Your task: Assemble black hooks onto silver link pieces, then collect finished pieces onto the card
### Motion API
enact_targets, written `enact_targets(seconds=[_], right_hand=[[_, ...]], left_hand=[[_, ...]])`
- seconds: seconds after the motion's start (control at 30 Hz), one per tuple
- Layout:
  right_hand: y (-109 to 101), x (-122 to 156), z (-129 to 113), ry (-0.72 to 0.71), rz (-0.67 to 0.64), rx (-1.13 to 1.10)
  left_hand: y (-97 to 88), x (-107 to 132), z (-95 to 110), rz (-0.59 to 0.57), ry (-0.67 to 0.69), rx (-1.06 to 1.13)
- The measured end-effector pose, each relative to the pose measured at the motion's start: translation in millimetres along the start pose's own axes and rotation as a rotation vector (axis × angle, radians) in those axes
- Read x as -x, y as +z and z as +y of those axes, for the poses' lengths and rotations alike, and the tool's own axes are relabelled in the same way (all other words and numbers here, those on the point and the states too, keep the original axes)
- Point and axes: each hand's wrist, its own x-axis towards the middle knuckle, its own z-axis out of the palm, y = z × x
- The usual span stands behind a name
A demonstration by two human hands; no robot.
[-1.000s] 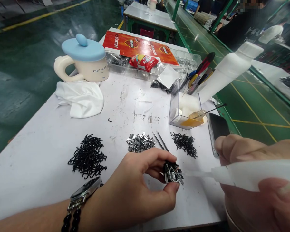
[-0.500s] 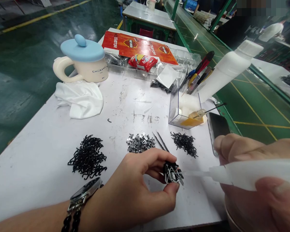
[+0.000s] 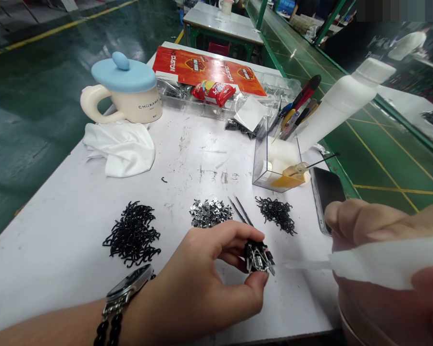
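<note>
My left hand [image 3: 202,278] pinches a small stack of black and silver metal clips [image 3: 259,257] between thumb and fingers, just above the white table [image 3: 57,240]. My right hand [image 3: 386,269] grips a white squeeze bottle [image 3: 386,262] lying sideways, and its thin translucent nozzle [image 3: 303,264] points at the clips, its tip close beside them. Tweezers [image 3: 241,211] lie on the table just beyond my left fingers.
A big pile of black hooks [image 3: 132,234] lies at left, silver clips [image 3: 209,213] in the middle, a smaller black pile [image 3: 276,215] at right. Behind stand a clear box [image 3: 274,158], a white bottle [image 3: 341,103], a phone [image 3: 326,194], a lidded mug [image 3: 124,89] and a cloth [image 3: 122,146].
My right hand has drawn the squeeze bottle slightly to the right, so the nozzle tip sits a little farther from the clips. The left hand has stayed still.
</note>
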Motion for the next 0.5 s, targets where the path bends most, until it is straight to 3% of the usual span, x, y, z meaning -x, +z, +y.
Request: enact_targets(seconds=[0.1,0.23,0.4,0.5], right_hand=[[-0.1,1.2,5.1,0.039,0.104,-0.170],[-3.1,0.5,6.2,0.112,0.079,-0.238],[-4.9,-4.0,7.3,0.071,0.002,-0.258],[-4.5,-4.0,7.3,0.082,0.048,-0.266]], left_hand=[[0.3,1.3,0.8,0.003,0.011,0.006],[0.5,1.1,2.6,0.004,0.012,0.010],[0.0,1.2,4.2,0.003,-0.004,0.022],[0.4,1.5,4.8,0.007,-0.006,0.022]])
